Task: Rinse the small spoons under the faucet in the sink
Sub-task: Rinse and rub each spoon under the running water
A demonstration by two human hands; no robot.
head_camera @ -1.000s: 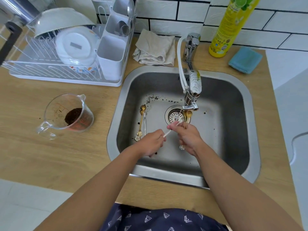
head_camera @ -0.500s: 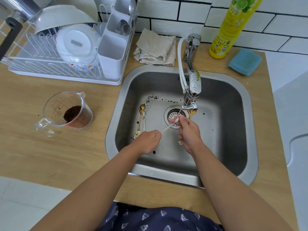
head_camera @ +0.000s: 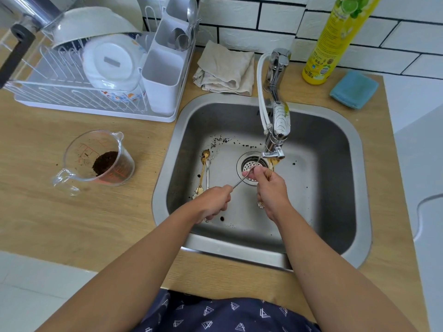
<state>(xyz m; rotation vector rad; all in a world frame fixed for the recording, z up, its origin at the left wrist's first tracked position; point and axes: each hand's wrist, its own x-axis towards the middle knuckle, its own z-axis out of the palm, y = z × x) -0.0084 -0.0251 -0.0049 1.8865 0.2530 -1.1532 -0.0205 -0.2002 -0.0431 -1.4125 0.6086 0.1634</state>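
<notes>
Over the sink, the left hand is closed around the handle of a silver spoon, whose bowl end is pinched by the right hand just below the faucet. The right hand also grips gold spoons. Two more spoons lie on the sink floor, left of the drain.

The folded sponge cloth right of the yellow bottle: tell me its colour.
The sponge cloth is light blue, plain with no pattern, seen best in the head view.
</notes>
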